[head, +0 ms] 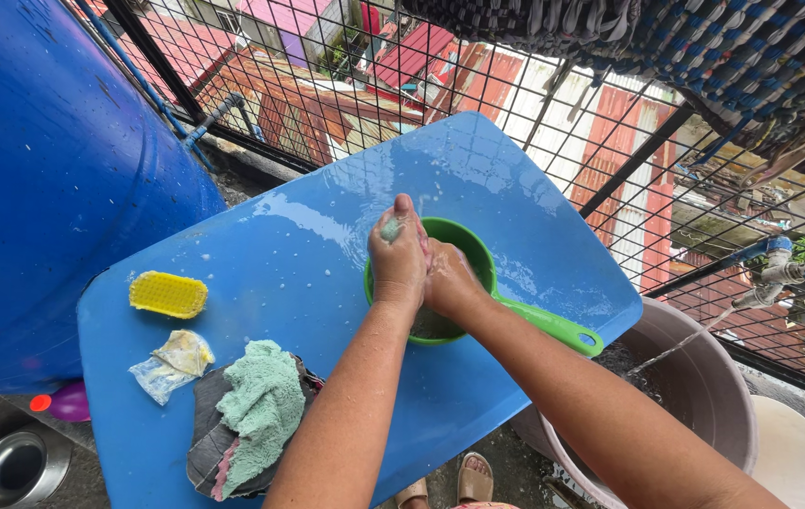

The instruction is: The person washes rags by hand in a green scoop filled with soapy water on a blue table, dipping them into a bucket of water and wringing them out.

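Left hand: the left hand (397,254) is up over the green dipper (478,283), fingers clenched round a small pale green cloth (390,227).
Right hand: the right hand (447,280) presses against the left, just above the dipper; whether it grips anything, cannot tell.
Dipper: sits on the wet blue board (308,245), handle pointing right.
Left of the dipper: yellow brush (168,294), plastic packet (172,362), pile of cloths (252,415).
Right of the dipper: tap (770,283) running into a basin (704,377).
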